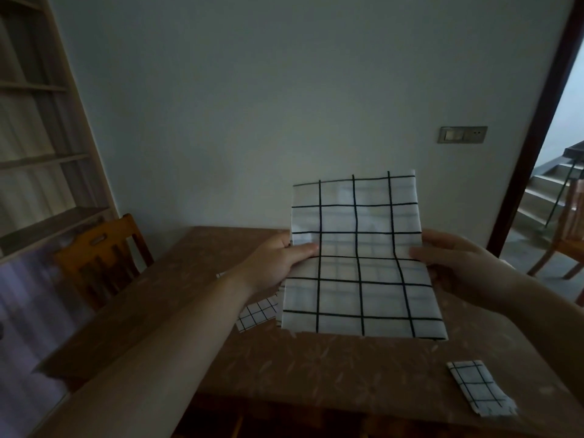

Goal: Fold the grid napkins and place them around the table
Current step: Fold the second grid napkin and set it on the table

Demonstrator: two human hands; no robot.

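A white napkin with a black grid hangs spread out in the air above the brown table. My left hand pinches its left edge, thumb on the front. My right hand grips its right edge at about the same height. The cloth looks doubled, with fainter lines showing through. A small folded grid napkin lies flat near the table's front right edge. Another grid napkin lies on the table under my left forearm, partly hidden by the held cloth.
A wooden chair stands at the table's left side. Shelving fills the left wall. At the right, a doorway opens to stairs and a second chair. A switch plate is on the wall.
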